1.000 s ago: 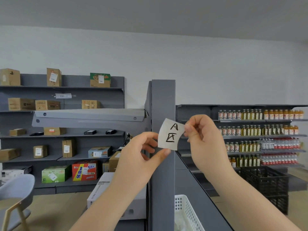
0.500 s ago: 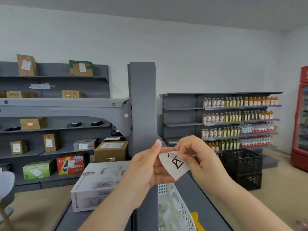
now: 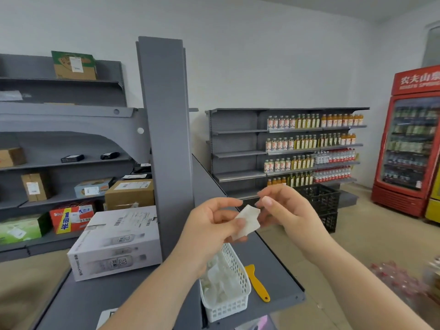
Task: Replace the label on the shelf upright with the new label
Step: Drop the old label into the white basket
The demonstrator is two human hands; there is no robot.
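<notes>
Label point(image 3: 247, 222) now blank-side up, pinched in left hand point(image 3: 209, 231); right hand point(image 3: 289, 208) released.

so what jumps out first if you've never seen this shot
Two hands, left hand and right hand, meet mid-frame around a small white label, just right of the tall grey upright. Below them a white basket sits beside a yellow scraper on the grey shelf. A red fridge glows far right.

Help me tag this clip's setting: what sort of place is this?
Probably a small shop or its stockroom: grey shelving with rows of bottled drinks, a red glass-door drinks fridge, and shelves of cardboard boxes.
</notes>
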